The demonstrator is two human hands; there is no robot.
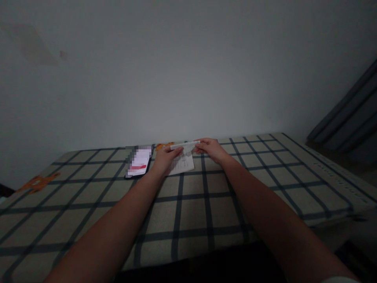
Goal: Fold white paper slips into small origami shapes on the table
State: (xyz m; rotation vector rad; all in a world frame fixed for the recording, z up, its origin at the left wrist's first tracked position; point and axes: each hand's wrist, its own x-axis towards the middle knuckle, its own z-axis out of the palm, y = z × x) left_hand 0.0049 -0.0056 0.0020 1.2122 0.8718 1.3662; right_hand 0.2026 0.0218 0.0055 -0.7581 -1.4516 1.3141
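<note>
Bimanual pinch grip: the left hand [163, 160] and right hand [213, 150] each close thumb and fingers on a folded white paper strip [186, 147], one at either end. Its long axis runs from hand to hand, roughly parallel to the plain wall [188, 74] behind, the right end slightly farther from the wearer; neither hand is clearly nearer, since both are in contact. Beneath spreads a checked cloth [193, 212] with dark grid lines and an orange cartoon figure [38, 183] toward its left edge. A dark curtain [350, 104] hangs at far right. Just left of the left hand lies a smartphone [140, 161], screen lit and partly pixelated. Below the strip, on the wearer's side, extends a printed sheet [184, 165], partly covered by the left hand; whether the two are joined cannot be told. No container is visible.
</note>
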